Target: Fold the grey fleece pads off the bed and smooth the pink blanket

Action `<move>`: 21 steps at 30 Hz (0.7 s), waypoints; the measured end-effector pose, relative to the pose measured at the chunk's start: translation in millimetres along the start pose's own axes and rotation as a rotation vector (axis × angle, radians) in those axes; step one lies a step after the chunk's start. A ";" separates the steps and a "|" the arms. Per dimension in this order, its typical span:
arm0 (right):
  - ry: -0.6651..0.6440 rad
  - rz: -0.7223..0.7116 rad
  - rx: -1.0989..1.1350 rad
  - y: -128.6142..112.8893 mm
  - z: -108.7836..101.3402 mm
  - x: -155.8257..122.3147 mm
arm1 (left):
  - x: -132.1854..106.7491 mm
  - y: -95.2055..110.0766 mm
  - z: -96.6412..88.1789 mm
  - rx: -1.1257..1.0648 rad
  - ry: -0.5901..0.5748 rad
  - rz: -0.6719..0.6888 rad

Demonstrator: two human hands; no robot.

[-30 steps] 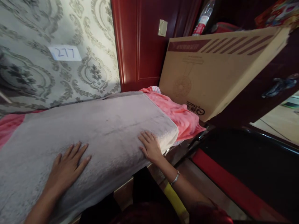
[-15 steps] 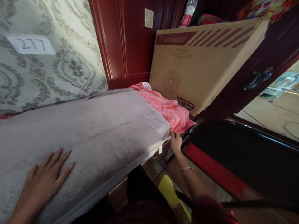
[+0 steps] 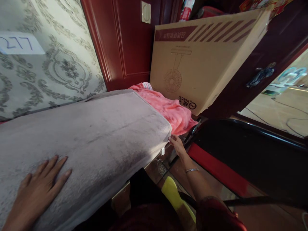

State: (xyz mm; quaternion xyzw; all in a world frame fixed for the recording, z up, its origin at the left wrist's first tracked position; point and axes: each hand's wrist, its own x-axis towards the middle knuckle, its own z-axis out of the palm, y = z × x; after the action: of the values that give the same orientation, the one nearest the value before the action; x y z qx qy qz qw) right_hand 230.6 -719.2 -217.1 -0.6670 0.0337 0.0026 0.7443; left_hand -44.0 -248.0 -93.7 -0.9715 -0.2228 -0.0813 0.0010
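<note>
Nearest the camera, the left hand (image 3: 36, 192) lay flat on the grey plush blanket (image 3: 96, 134), palm down, its grip open with fingers spread and pointing up the fabric toward the far end. The blanket was a thick folded slab along the wallpapered wall (image 3: 62, 70), its long axis running from the near left away to the far right, where it ended in a rounded corner with a small white tag (image 3: 163, 151) hanging below. The right hand (image 3: 177, 145), a bracelet (image 3: 192, 170) on its wrist, was the nearer one to that corner, just beside it on the right, fingertips (image 3: 171, 138) touching the edge. Whether its grip had closed on the cloth could not be told. Beyond the corner lay a crumpled pink blanket (image 3: 173, 112), and behind that a cardboard fan box (image 3: 199, 61) leaned, tilted, against the dark red door (image 3: 130, 41).
</note>
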 end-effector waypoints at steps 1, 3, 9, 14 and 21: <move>-0.005 0.005 0.007 0.2 -1.0 -0.4 | 0.1 1.0 -0.3 0.003 0.000 -0.003; -0.018 0.011 0.018 0.2 -3.2 -1.4 | -0.1 2.6 -1.2 0.003 0.006 -0.016; -0.049 0.006 -0.006 -1.9 -10.0 -3.8 | -0.8 4.7 -4.2 -0.025 0.000 -0.029; -0.048 -0.019 -0.070 -0.7 -19.2 2.0 | 0.0 3.2 -3.5 -0.031 0.001 -0.040; 0.003 -0.046 -0.126 10.6 -23.1 19.2 | 2.5 2.3 -1.7 -0.009 -0.013 -0.026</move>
State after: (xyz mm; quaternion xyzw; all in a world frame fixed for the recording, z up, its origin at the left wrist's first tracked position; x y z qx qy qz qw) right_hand 248.1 -741.8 -231.1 -0.7131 0.0191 -0.0133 0.7007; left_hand -41.0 -249.1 -91.5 -0.9690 -0.2350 -0.0761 -0.0057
